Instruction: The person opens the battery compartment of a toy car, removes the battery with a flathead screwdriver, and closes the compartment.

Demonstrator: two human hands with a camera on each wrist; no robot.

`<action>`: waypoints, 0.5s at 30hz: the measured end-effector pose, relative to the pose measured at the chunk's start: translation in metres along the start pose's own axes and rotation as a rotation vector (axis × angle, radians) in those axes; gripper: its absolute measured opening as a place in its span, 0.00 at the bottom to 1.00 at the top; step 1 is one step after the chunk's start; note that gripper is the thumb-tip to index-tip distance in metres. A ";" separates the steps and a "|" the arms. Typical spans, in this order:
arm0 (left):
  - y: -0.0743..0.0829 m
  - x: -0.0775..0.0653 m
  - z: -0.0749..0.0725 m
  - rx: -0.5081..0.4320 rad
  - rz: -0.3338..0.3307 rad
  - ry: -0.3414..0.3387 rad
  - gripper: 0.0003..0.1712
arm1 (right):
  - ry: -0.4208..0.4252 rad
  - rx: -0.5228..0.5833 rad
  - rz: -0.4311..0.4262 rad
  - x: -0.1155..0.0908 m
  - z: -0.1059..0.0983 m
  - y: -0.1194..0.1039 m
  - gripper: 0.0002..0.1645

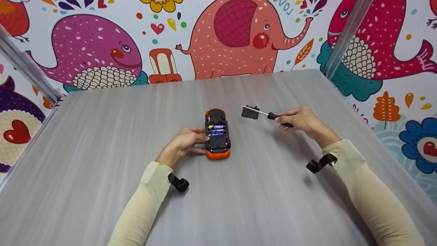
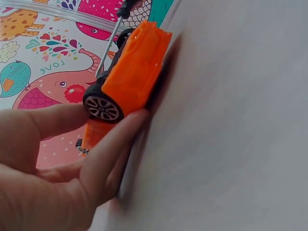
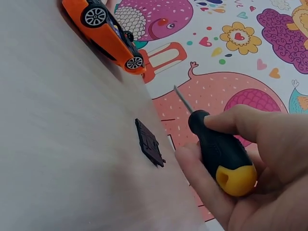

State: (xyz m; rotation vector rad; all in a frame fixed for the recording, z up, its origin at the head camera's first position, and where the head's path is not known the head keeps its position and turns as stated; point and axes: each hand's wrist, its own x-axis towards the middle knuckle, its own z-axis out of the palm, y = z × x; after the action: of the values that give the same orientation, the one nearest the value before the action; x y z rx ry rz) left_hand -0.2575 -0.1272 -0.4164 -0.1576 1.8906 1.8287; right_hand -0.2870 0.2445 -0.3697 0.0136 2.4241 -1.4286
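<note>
An orange toy car (image 1: 218,150) lies upside down on the table, its black underside up and its battery compartment uncovered. Purple-blue batteries (image 1: 217,130) sit in that compartment. My left hand (image 1: 184,140) holds the car by its left side, thumb and fingers at a wheel (image 2: 102,108) and the body. In my right hand (image 1: 298,120) is a screwdriver (image 3: 219,154) with a black handle and yellow end, gripped by the handle, its shaft pointing left. Under the shaft in the head view, a black battery cover (image 1: 250,112) lies on the table, apart from the car.
The grey wood-grain table (image 1: 85,136) extends around both hands. Behind it stands a wall (image 1: 164,30) printed with cartoon animals, with clear edging posts at the corners. Black wrist mounts (image 1: 179,182) stick out from both sleeves.
</note>
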 end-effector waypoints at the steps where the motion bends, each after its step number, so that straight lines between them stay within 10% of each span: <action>1: 0.000 0.000 0.000 0.000 0.000 -0.001 0.32 | 0.001 0.020 0.007 0.000 0.001 0.000 0.27; 15: 0.001 -0.003 0.000 -0.008 0.004 -0.006 0.34 | 0.050 0.006 -0.018 -0.001 0.008 -0.005 0.28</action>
State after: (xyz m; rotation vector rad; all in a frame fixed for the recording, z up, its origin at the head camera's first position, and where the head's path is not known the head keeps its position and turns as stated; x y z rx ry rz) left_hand -0.2558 -0.1275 -0.4141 -0.1510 1.8808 1.8377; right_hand -0.2846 0.2354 -0.3693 0.0286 2.4662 -1.4602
